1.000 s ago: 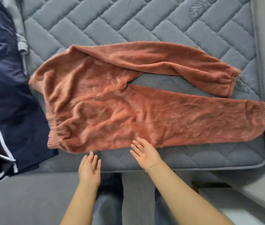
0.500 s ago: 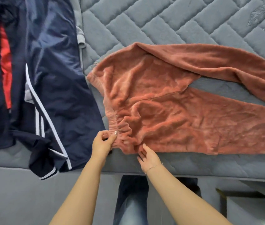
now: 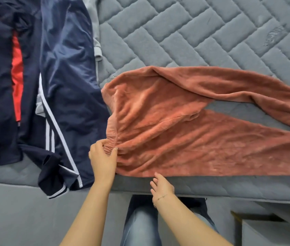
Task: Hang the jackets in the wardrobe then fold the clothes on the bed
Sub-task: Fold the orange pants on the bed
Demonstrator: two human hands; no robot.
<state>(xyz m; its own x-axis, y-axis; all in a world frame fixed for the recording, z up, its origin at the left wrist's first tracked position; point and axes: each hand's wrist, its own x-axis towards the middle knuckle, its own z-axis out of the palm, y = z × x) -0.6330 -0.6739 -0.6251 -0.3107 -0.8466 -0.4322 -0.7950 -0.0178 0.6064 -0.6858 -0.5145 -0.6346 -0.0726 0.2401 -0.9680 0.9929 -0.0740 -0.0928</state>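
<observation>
Two hands working: my left hand (image 3: 103, 158) pinches the waistband of the fleece trousers (image 3: 185, 139) at the bed's (image 3: 194, 41) near edge to square it; right hand (image 3: 161, 183) hovers loose beside the hem, holding nothing.

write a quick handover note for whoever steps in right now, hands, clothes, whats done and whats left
Left hand pinches the waistband of the orange pants.
Right hand is open at the pants' near edge, holding nothing.
The pants lie flat on the bed, legs spread to the right, not yet folded.
The navy jacket lies to their left, hem over the bed edge, not hung. A grey garment peeks out beside it.
Left: hang the jacket, fold the pants and the rest.
</observation>
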